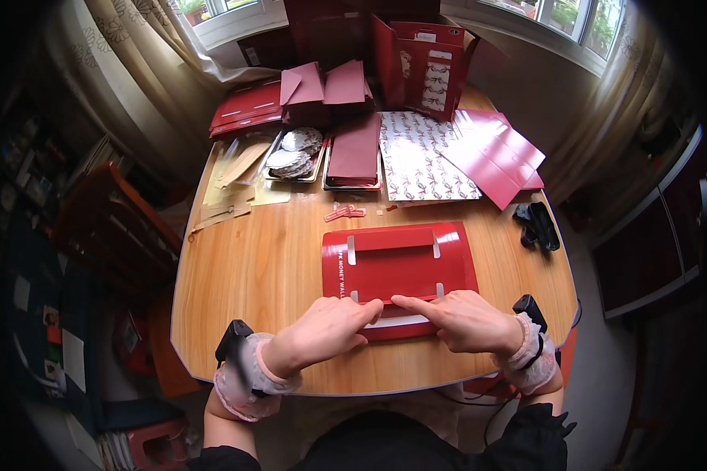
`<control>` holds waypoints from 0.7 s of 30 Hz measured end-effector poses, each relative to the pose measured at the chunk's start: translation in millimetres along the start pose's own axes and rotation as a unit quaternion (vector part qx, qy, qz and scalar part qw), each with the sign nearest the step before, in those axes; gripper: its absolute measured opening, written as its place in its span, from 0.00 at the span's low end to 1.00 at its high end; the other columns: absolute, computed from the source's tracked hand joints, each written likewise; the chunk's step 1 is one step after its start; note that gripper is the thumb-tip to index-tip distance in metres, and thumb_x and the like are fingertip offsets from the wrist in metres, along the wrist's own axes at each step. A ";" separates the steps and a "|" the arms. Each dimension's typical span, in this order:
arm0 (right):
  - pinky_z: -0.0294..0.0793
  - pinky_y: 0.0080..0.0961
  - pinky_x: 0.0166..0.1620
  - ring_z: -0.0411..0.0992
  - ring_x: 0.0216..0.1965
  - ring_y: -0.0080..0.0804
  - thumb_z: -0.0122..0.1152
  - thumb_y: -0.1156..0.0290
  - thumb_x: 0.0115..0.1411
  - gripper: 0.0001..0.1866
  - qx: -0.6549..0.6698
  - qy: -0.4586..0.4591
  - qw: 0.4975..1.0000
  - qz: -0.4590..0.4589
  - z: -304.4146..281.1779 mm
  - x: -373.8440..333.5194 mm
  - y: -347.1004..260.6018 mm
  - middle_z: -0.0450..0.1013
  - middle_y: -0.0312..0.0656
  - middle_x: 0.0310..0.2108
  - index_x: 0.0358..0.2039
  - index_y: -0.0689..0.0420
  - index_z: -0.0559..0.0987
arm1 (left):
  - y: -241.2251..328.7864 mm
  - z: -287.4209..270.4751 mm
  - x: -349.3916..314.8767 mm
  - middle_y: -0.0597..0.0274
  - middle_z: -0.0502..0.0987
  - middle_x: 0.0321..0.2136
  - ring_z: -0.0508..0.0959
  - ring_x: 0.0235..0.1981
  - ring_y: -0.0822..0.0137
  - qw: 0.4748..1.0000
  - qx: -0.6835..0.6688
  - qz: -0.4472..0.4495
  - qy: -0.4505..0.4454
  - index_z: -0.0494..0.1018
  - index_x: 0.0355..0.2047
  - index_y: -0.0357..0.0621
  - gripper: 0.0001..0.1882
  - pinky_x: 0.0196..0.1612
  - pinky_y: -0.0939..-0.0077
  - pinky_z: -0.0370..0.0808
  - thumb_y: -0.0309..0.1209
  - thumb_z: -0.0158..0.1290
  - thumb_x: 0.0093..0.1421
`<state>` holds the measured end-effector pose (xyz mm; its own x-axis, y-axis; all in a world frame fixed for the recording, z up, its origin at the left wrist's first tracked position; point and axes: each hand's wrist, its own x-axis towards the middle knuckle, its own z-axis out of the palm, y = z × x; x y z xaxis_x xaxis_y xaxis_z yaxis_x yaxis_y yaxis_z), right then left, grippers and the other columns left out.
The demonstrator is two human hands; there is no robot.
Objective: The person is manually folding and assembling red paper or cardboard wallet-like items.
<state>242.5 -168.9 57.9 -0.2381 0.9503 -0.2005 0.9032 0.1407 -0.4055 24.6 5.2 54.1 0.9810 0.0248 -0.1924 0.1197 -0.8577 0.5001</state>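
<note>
A red cardboard packaging sheet [401,271] with white printing down its left side lies at the table's near edge, bowed upward. Near its far side a narrow raised strip [393,239] runs between two pale corner tabs. Two more pale tabs show nearer me, beside my fingers. My left hand [326,330] rests on the near part, index finger stretched along a crease, thumb lower and apart. From the other side my right hand [471,320] presses the same crease with its extended index finger. The two fingertips almost meet, and the other fingers curl beneath, partly hidden.
Behind the sheet lie pink clips [345,213], brown paper strips [224,210], a tray of round patterned pieces [291,161], dark red envelopes [355,153], patterned sheets [416,165] and glossy pink card [499,153]. A red box [428,74] stands at the back; a black strap [538,228] lies right.
</note>
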 end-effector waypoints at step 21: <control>0.78 0.40 0.49 0.78 0.45 0.47 0.67 0.84 0.52 0.29 0.175 0.099 0.975 -0.099 -18.9 -15.4 23.6 0.77 0.47 0.45 0.56 0.60 0.76 | -2.0 -2.0 -4.3 0.51 0.81 0.31 0.82 0.37 0.46 0.999 -0.028 0.015 -0.007 0.70 0.46 0.43 0.17 0.38 0.52 0.76 0.27 0.63 0.58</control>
<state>274.2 -174.9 68.3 -0.2900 0.9541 0.0743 0.6618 0.2560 -0.7046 20.5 7.9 55.6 0.9820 -0.0072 -0.1885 0.1000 -0.8276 0.5524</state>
